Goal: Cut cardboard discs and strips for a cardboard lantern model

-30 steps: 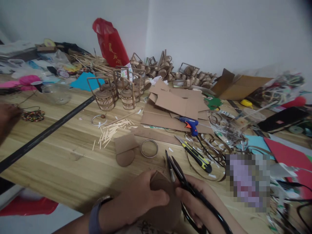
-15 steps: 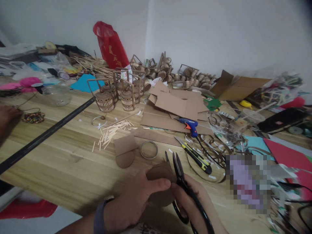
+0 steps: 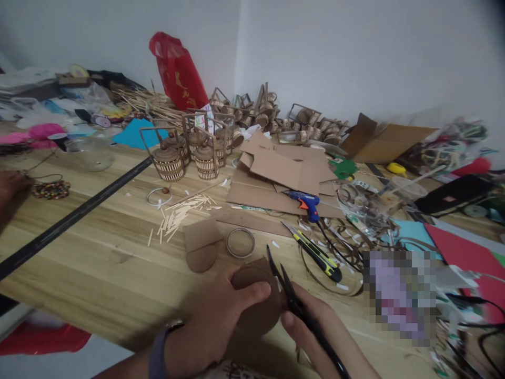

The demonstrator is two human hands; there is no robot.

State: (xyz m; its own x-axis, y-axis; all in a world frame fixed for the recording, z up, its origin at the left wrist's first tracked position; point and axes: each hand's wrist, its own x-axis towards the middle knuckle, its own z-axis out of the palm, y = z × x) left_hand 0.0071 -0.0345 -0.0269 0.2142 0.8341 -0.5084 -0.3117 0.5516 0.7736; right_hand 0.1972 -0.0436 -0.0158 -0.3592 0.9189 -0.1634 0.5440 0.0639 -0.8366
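At the far left, another person's hand [image 3: 13,187] is near a small pile of beads [image 3: 51,190]. A long black strip [image 3: 79,218] runs across the wooden table [image 3: 118,284]. Next come little baskets [image 3: 169,163] with lids, and a messy heap of short sticks [image 3: 183,216]. Two cut bits of brown card [image 3: 202,237] lie closer. The person's left hand [image 3: 223,308] pinches a roundish brown card [image 3: 256,310], thumb on top, just below a thin ring [image 3: 240,243]. At the card's right side, the right hand [image 3: 325,316] grips black scissors [image 3: 298,305], blades a bit apart; whether they touch the card is hard to tell. Farther right are a blue glue gun [image 3: 310,204], a yellow-and-black cutter [image 3: 317,256] and red paper [image 3: 465,258].
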